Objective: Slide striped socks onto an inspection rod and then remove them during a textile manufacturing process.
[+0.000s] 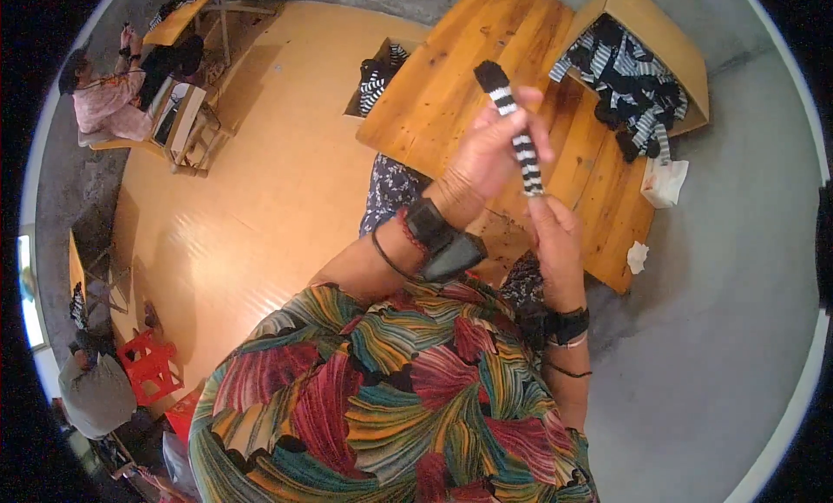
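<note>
A narrow knitted piece (526,154) with black and white stripes and a black far end slants above the wooden table. My left hand (490,147) is closed around its middle, thumb on top and fingers partly behind it. At the near striped end, my right hand (558,238) pinches it between thumb and fingers. Whether the piece is hollow or filled I cannot tell.
On the wooden table (434,86), a cardboard box (694,78) lies tipped, spilling striped knitted pieces (638,95). A tissue box (664,184) stands by its edge. Another carton (354,104) sits beyond the table. People (108,104) sit at tables on the left, near a red stool (149,366).
</note>
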The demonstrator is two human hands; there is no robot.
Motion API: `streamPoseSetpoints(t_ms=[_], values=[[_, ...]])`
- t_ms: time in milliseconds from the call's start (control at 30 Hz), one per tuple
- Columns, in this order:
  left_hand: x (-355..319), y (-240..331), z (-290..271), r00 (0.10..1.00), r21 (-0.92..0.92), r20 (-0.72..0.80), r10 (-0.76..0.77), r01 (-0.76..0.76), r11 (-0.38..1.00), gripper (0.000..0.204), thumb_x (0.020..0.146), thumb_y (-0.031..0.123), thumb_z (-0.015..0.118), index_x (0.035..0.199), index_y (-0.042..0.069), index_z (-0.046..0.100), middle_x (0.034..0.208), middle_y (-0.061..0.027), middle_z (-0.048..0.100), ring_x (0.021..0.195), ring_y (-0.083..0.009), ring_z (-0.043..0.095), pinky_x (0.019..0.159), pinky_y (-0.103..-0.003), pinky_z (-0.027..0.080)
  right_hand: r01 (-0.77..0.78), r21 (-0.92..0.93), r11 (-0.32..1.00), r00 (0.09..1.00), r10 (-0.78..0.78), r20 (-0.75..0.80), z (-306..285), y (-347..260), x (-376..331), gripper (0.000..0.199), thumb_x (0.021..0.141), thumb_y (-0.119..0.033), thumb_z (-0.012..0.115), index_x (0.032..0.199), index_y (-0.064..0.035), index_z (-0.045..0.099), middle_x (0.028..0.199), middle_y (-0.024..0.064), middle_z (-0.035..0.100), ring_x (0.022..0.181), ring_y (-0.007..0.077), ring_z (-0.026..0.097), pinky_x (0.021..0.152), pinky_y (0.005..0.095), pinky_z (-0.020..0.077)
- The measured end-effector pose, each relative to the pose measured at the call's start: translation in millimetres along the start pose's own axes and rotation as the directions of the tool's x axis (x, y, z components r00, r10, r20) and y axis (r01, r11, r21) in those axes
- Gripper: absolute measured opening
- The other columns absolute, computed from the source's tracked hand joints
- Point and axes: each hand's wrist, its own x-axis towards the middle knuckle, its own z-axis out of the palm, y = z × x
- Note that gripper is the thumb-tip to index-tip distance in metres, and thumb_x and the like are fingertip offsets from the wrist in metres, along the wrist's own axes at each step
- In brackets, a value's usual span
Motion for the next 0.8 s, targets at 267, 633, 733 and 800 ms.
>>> streamPoseSetpoints(t_ms=[267,633,733,800], values=[[21,8,-27,0.998,-0.299,-0.011,-0.064,0.058,0.952,0.026,0.084,0.031,0.052,0.095,0.007,0.053,0.080,-0.0097,0.057,0.078,-0.0285,0.056,0.076,-0.044,0.044,0.228,-0.433,0.872,0.948,-0.301,-0.108,-20,28,-4,0.025,0.087,-0.018,0.049,0.067,-0.0024,0.047,0.058,-0.0067,0.037,0.054,0.0047,0.034,0.046,0.0206,0.0289],[15,-5,-7,0.989,-0.369,-0.146,-0.021,-0.035,0.929,0.012,0.081,0.017,0.056,0.092,0.012,0.053,0.079,-0.0071,0.054,0.065,-0.0196,0.049,0.064,-0.036,0.042,-0.042,-0.083,0.996,0.993,0.032,-0.110,-21,35,-16,0.024,0.087,-0.019,0.048,0.069,-0.0024,0.051,0.061,-0.0061,0.042,0.057,0.0040,0.038,0.050,0.0206,0.0317],[15,1,-8,0.993,-0.168,-0.098,0.066,-0.082,0.982,0.017,0.080,0.013,0.056,0.096,0.011,0.051,0.067,-0.0038,0.048,0.055,-0.0171,0.043,0.057,-0.033,0.039,-0.052,-0.145,0.988,0.995,0.039,-0.095,-22,27,-19,0.025,0.087,-0.019,0.048,0.069,-0.0024,0.052,0.060,-0.0062,0.041,0.056,0.0037,0.037,0.049,0.0208,0.0310],[15,-1,-8,0.990,-0.123,-0.125,0.071,-0.086,0.989,0.018,0.081,0.013,0.056,0.098,0.010,0.051,0.065,-0.0030,0.047,0.053,-0.0160,0.042,0.055,-0.032,0.038,-0.056,-0.196,0.979,0.996,0.042,-0.074,-25,27,-19,0.025,0.087,-0.019,0.048,0.069,-0.0021,0.052,0.060,-0.0063,0.041,0.056,0.0039,0.036,0.049,0.0212,0.0310]])
